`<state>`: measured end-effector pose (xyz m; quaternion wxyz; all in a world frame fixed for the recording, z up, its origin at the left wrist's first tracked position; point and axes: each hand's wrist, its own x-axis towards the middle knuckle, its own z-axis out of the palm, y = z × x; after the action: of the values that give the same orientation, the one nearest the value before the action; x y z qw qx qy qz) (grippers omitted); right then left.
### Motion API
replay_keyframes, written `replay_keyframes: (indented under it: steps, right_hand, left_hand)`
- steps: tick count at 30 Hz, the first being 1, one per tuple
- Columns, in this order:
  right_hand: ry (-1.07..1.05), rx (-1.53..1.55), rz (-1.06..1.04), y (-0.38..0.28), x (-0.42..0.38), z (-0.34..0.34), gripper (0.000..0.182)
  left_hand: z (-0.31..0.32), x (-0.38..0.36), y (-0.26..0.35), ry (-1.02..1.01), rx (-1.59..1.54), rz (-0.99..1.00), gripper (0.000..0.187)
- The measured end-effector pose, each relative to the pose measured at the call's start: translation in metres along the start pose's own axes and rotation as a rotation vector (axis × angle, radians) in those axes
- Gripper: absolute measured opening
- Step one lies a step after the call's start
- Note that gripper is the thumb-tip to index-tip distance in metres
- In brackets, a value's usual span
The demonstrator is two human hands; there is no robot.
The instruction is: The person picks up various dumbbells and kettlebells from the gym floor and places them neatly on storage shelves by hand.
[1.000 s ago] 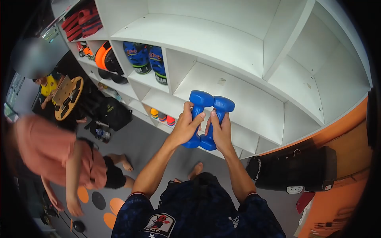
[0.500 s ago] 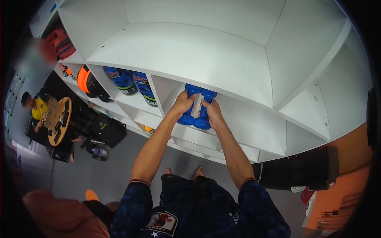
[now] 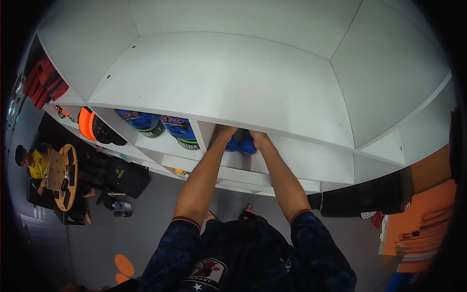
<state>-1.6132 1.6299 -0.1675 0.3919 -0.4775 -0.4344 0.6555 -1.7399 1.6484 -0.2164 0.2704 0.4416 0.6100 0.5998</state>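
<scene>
Two blue dumbbells lie side by side in a lower compartment of the white shelf unit, with only their near ends showing below the shelf board. My left hand (image 3: 226, 131) is at the left dumbbell (image 3: 231, 146), closed about its handle as far as I can see. On the right dumbbell (image 3: 247, 147), my right hand (image 3: 260, 139) grips from the right side. The board's front edge hides most fingers and the far ends of both dumbbells.
Left of the dumbbells, blue boxing gear (image 3: 177, 129) fills a compartment, beside an orange and black item (image 3: 87, 124). Red gear (image 3: 44, 82) sits higher left. A person (image 3: 36, 163) sits at a round wooden table (image 3: 71, 182). A black bag (image 3: 127, 177) and bottles (image 3: 121, 207) stand on the floor.
Both hands have pushed the dumbbells deeper into the compartment, under the board. The view has shifted, and the person in reddish clothing at lower left has mostly left it.
</scene>
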Motion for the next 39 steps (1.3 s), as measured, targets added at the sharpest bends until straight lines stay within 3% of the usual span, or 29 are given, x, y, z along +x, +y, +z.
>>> replay_keyframes:
  steps: [2,7,10,13,16,19,22,25,26,34,39]
  right_hand:
    - [-0.009,-0.019,0.024,0.002,-0.004,-0.001,0.052]
    - [-0.041,0.010,0.004,-0.004,-0.005,-0.001,0.056]
    - [-0.009,0.033,-0.026,0.008,0.005,-0.006,0.057]
    - [0.051,0.110,-0.025,0.007,0.005,-0.006,0.060]
    - [0.211,-0.061,-0.151,0.016,0.013,-0.007,0.062]
    - [0.227,0.064,0.102,-0.011,-0.010,-0.006,0.064]
    - [0.230,-0.282,-0.031,-0.010,-0.023,-0.008,0.057]
    - [0.205,-0.392,-0.039,-0.008,-0.037,-0.001,0.047]
    - [0.293,-0.465,-0.079,-0.005,-0.039,0.005,0.045]
    - [0.342,-0.265,-0.105,-0.002,-0.045,0.013,0.037]
    - [0.260,-0.128,-0.114,0.008,-0.040,0.010,0.031]
  left_hand:
    - [0.009,-0.001,-0.018,0.052,0.089,0.092,0.052]
    - [-0.010,-0.004,0.013,-0.004,0.541,0.312,0.052]
    - [-0.014,-0.018,0.037,-0.083,0.699,0.139,0.048]
    - [-0.014,-0.027,0.044,-0.034,0.635,0.172,0.044]
    - [-0.018,-0.035,0.059,-0.046,0.793,0.255,0.040]
    - [-0.029,-0.055,0.086,-0.113,0.868,0.243,0.035]
    - [-0.038,-0.073,0.097,-0.099,0.893,0.224,0.026]
    - [-0.040,-0.066,0.093,-0.244,0.938,0.172,0.032]
    - [-0.041,-0.066,0.092,-0.246,0.928,0.192,0.034]
    - [-0.044,-0.059,0.082,-0.271,0.904,0.294,0.037]
    - [-0.046,-0.058,0.085,-0.315,0.938,0.238,0.041]
